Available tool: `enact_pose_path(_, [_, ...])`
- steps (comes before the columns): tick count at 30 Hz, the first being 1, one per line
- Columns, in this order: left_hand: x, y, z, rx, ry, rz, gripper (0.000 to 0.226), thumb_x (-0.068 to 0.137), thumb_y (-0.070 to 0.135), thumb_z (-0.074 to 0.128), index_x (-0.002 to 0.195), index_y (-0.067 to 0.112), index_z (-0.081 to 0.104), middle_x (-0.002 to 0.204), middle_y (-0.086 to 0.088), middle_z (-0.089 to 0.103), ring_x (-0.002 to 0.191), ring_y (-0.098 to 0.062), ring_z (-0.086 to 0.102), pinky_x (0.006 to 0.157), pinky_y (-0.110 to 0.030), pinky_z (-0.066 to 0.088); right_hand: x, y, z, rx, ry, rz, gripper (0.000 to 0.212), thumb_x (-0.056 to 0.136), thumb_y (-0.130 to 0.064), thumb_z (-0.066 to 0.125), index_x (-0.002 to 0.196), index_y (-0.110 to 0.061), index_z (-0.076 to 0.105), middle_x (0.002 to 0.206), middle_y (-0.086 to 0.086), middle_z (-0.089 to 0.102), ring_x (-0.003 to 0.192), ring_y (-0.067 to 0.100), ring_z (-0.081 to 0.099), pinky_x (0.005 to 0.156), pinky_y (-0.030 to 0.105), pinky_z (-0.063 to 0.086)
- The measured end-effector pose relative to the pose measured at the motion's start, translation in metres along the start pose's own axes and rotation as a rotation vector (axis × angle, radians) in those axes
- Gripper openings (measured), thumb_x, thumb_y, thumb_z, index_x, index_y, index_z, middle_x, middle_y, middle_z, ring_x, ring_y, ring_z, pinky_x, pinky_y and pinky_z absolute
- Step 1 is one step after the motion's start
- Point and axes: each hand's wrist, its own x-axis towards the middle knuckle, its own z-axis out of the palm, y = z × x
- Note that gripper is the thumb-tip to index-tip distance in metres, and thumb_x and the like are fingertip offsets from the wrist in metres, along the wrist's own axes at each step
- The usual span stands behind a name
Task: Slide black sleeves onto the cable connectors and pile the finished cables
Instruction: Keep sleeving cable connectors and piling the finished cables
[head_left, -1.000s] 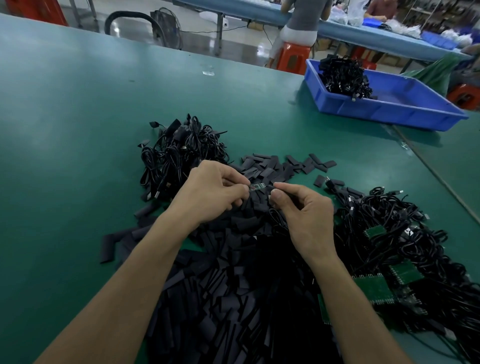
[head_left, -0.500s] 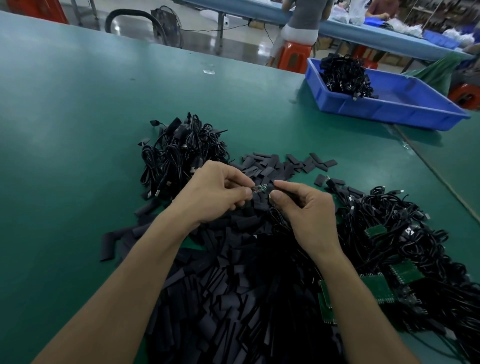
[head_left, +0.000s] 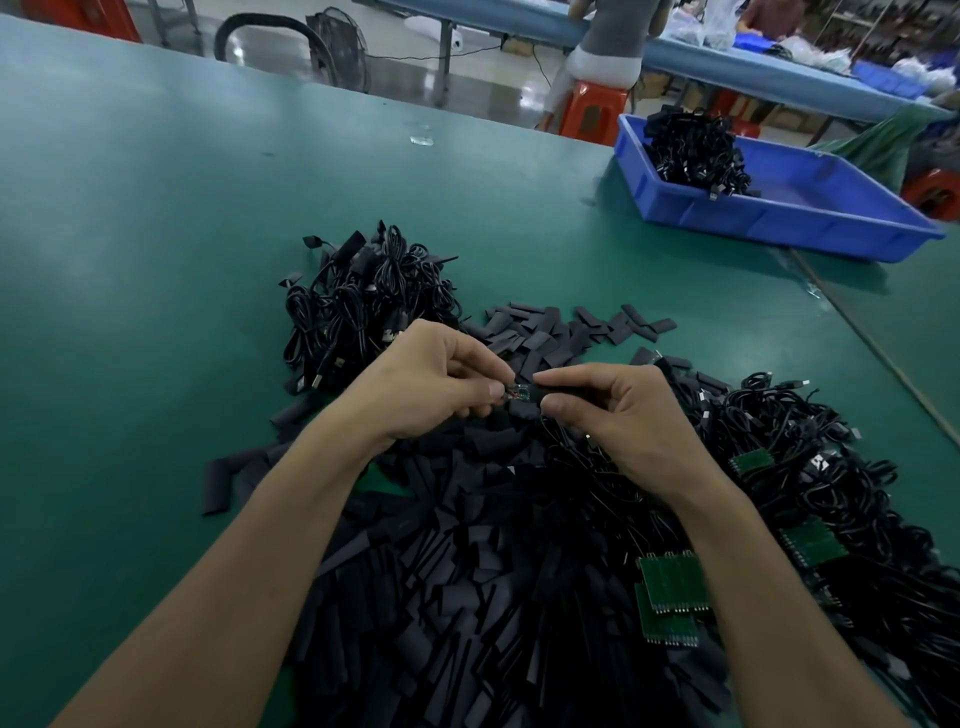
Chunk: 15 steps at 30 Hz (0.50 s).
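While the heap of flat, matte black sleeves (head_left: 467, 597) spreads nearest you on the smooth green table (head_left: 156, 260), your left hand (head_left: 410, 384) pinches the small bare connector (head_left: 521, 394), a green board with fine wires. Your right hand (head_left: 623, 415) pinches one soft black tube sleeve (head_left: 541, 392), its mouth right at the connector's tip. You look mid-fit: next, keep the flattened tube open and push it squarely over the board. Beyond lies the tangled pile of thin, sleeved black cables (head_left: 363, 306); farther right stands a rigid blue plastic tray (head_left: 779, 226) of more.
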Motion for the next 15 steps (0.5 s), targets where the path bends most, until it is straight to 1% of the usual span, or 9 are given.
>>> enact_pose_path(3, [0.000,0.000,0.003,-0.024,-0.001,0.010,0.014,0.086,0.004,0.076,0.092,0.015,0.073,0.071,-0.002,0.076,0.066,-0.011,0.071,0.061,-0.017,0.054,-0.001,0.000,0.000,-0.004,-0.003,-0.017,0.021,0.084,-0.014,0.078,0.099,-0.028,0.076,0.076,-0.013,0.074,0.062,-0.002,0.061,0.064,0.013,0.047])
enact_pose_path(5, [0.000,0.000,0.004,-0.018,0.014,0.015,0.013,0.086,0.008,0.077,0.095,0.015,0.072,0.072,-0.003,0.076,0.067,-0.010,0.071,0.063,-0.017,0.055,-0.002,0.001,0.003,0.016,0.037,-0.036,0.020,0.085,-0.012,0.077,0.099,-0.026,0.075,0.071,-0.019,0.071,0.062,-0.002,0.062,0.063,0.011,0.046])
enact_pose_path(7, [0.000,0.000,0.004,0.012,0.038,0.005,0.011,0.086,0.013,0.078,0.094,0.016,0.071,0.072,-0.001,0.076,0.065,-0.008,0.070,0.061,-0.018,0.054,-0.004,0.003,0.006,0.010,0.077,-0.049,0.020,0.086,-0.011,0.076,0.099,-0.026,0.074,0.067,-0.023,0.068,0.061,-0.003,0.061,0.062,0.010,0.045])
enact_pose_path(9, [0.000,0.000,0.005,0.077,0.060,-0.037,0.009,0.086,0.024,0.079,0.089,0.018,0.073,0.072,0.003,0.076,0.064,-0.006,0.070,0.060,-0.019,0.052,-0.005,0.005,0.009,-0.016,0.123,-0.057,0.021,0.086,-0.012,0.076,0.098,-0.030,0.074,0.070,-0.022,0.070,0.063,-0.002,0.062,0.064,0.012,0.046])
enact_pose_path(10, [-0.001,0.000,0.006,0.107,0.063,-0.061,0.012,0.086,0.029,0.078,0.085,0.018,0.074,0.071,0.004,0.076,0.064,-0.006,0.070,0.062,-0.022,0.052,-0.006,0.006,0.010,-0.028,0.145,-0.062,0.022,0.086,-0.013,0.076,0.098,-0.031,0.074,0.072,-0.022,0.071,0.065,-0.001,0.064,0.066,0.012,0.047])
enact_pose_path(12, [-0.001,-0.001,0.007,0.140,0.058,-0.099,0.021,0.085,0.036,0.077,0.077,0.017,0.075,0.069,0.004,0.075,0.062,-0.008,0.069,0.069,-0.031,0.058,-0.007,0.007,0.012,-0.049,0.172,-0.077,0.022,0.086,-0.015,0.076,0.098,-0.033,0.073,0.075,-0.024,0.071,0.068,-0.001,0.066,0.067,0.012,0.048])
enact_pose_path(13, [-0.001,0.000,0.007,0.139,0.057,-0.107,0.023,0.085,0.037,0.077,0.075,0.017,0.075,0.068,0.003,0.075,0.062,-0.009,0.068,0.073,-0.035,0.058,-0.008,0.006,0.012,-0.053,0.179,-0.083,0.022,0.086,-0.016,0.076,0.098,-0.034,0.073,0.075,-0.025,0.071,0.069,-0.001,0.066,0.067,0.011,0.048])
enact_pose_path(15, [-0.002,0.001,0.006,0.108,0.057,-0.109,0.022,0.085,0.034,0.078,0.074,0.015,0.075,0.067,0.001,0.075,0.061,-0.010,0.067,0.075,-0.037,0.058,-0.008,0.007,0.013,-0.052,0.181,-0.088,0.022,0.086,-0.016,0.076,0.097,-0.034,0.073,0.074,-0.025,0.071,0.066,-0.002,0.065,0.064,0.010,0.046])
